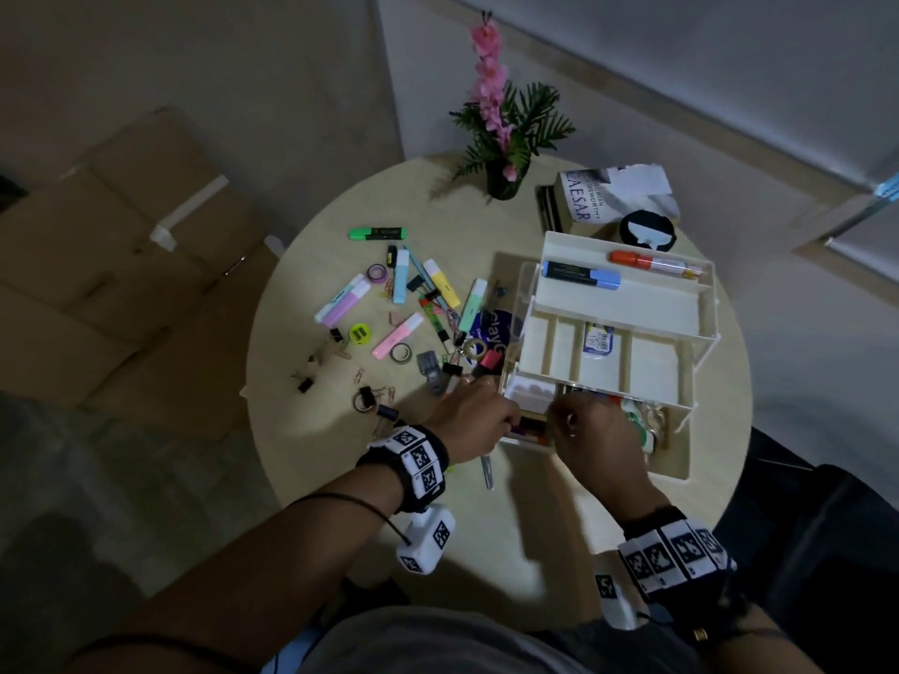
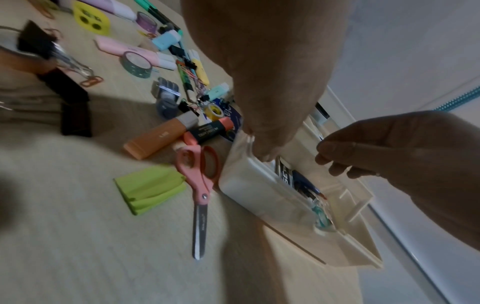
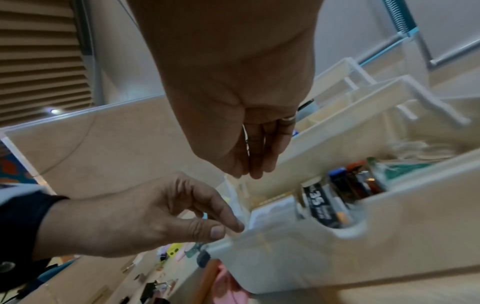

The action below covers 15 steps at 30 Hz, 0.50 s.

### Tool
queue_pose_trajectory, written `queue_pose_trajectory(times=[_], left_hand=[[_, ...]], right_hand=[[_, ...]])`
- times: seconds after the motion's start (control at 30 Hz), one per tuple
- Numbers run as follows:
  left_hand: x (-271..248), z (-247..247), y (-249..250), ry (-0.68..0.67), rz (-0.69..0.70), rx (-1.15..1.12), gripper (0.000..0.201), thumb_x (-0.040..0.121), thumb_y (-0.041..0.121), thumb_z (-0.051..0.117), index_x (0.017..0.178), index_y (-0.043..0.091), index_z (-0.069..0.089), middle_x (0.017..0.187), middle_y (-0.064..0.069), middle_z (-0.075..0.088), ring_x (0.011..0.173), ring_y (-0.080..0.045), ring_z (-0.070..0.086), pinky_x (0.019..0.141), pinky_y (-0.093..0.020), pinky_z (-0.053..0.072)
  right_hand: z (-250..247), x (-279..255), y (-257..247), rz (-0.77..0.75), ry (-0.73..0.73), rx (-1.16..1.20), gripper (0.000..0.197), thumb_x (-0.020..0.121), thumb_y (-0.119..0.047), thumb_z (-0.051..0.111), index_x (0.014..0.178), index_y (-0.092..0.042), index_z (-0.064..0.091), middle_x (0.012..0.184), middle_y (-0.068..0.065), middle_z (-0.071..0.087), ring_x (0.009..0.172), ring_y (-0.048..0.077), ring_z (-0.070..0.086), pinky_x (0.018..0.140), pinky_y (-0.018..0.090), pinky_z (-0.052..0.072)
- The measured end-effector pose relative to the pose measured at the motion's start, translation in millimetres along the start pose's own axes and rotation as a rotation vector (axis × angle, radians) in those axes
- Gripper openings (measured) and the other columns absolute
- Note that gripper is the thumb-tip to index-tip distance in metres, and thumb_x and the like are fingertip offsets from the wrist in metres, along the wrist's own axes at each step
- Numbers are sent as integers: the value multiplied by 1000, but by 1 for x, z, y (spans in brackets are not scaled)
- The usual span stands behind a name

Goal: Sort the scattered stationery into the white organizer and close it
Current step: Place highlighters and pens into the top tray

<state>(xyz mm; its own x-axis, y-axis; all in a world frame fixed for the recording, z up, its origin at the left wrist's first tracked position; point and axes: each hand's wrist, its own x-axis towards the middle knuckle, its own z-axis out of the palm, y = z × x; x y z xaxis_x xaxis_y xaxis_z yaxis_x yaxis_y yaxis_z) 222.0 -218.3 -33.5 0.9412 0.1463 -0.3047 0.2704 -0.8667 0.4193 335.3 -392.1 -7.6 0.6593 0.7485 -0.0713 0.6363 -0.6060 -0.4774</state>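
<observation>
The white organizer (image 1: 618, 308) stands open in tiers at the table's right. Its top tier holds a blue highlighter (image 1: 581, 274) and an orange marker (image 1: 652, 265). Both hands are at the bottom tray (image 3: 311, 257), which holds pens and tape. My left hand (image 3: 228, 229) pinches the tray's near left corner (image 2: 249, 185) between thumb and forefinger. My right hand (image 3: 254, 170) hovers over the tray with straight fingers and holds nothing I can see. Pink scissors (image 2: 198, 185), green sticky notes (image 2: 150, 189) and an orange highlighter (image 2: 158, 137) lie just left of the tray.
Pastel highlighters, tape rolls and binder clips lie scattered over the table's left half, with a green highlighter (image 1: 377, 233) farthest out. A flower vase (image 1: 503, 182), a book (image 1: 598, 197) and a black round object (image 1: 647, 233) stand behind the organizer. Cardboard boxes (image 1: 121, 260) sit on the floor at left.
</observation>
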Motion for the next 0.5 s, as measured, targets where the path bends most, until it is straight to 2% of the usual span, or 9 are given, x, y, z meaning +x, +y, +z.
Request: queue_pose_trajectory(times=[0.03, 0.1, 0.17, 0.3, 0.37, 0.43, 0.5], left_hand=[[-6, -1, -8, 22, 27, -61, 18, 98, 22, 58, 104, 29, 73, 98, -3, 59, 99, -28, 56, 82, -41, 49], [-18, -7, -23, 101, 121, -116, 18, 95, 17, 58, 105, 26, 70, 102, 1, 63, 98, -23, 55, 78, -39, 51], [-31, -14, -42, 182, 176, -155, 21, 93, 11, 59, 107, 22, 69, 116, 4, 68, 102, -22, 56, 82, -37, 51], [-59, -19, -95, 246, 95, -225, 18, 94, 12, 60, 106, 20, 72, 129, 5, 68, 118, -18, 60, 97, -36, 50], [-70, -20, -118, 248, 37, -257, 20, 93, 12, 63, 108, 24, 71, 131, 8, 68, 124, -14, 59, 102, -36, 49], [-81, -23, -142, 258, -17, -298, 21, 93, 11, 65, 110, 23, 72, 129, 6, 69, 121, -13, 60, 102, -38, 52], [-89, -28, -161, 272, -55, -316, 20, 94, 11, 65, 109, 21, 73, 124, 6, 70, 116, -13, 62, 97, -38, 54]], right_hand=[[1, 5, -10, -21, -5, 35, 9, 88, -13, 72, 82, -20, 71, 81, -1, 71, 70, 20, 64, 58, 30, 46], [6, 15, -30, -78, -12, 112, 7, 92, -15, 70, 86, -19, 71, 84, -3, 70, 68, 15, 62, 61, 32, 49], [11, 28, -51, -139, -31, 162, 5, 93, -17, 69, 89, -18, 71, 85, -1, 68, 68, 14, 59, 62, 34, 48], [33, 64, -87, -176, -76, 173, 6, 89, -9, 69, 90, -12, 74, 89, 7, 68, 75, 21, 63, 66, 32, 50], [45, 86, -100, -119, -119, 156, 5, 92, -14, 71, 94, -14, 75, 95, 7, 69, 79, 20, 64, 68, 29, 52], [55, 115, -113, 0, -155, 124, 6, 94, -18, 70, 96, -14, 73, 98, 7, 71, 82, 21, 66, 60, 18, 44], [64, 144, -121, 128, -175, 88, 14, 95, -21, 68, 103, -10, 70, 100, 11, 73, 91, 27, 70, 61, 22, 41]])
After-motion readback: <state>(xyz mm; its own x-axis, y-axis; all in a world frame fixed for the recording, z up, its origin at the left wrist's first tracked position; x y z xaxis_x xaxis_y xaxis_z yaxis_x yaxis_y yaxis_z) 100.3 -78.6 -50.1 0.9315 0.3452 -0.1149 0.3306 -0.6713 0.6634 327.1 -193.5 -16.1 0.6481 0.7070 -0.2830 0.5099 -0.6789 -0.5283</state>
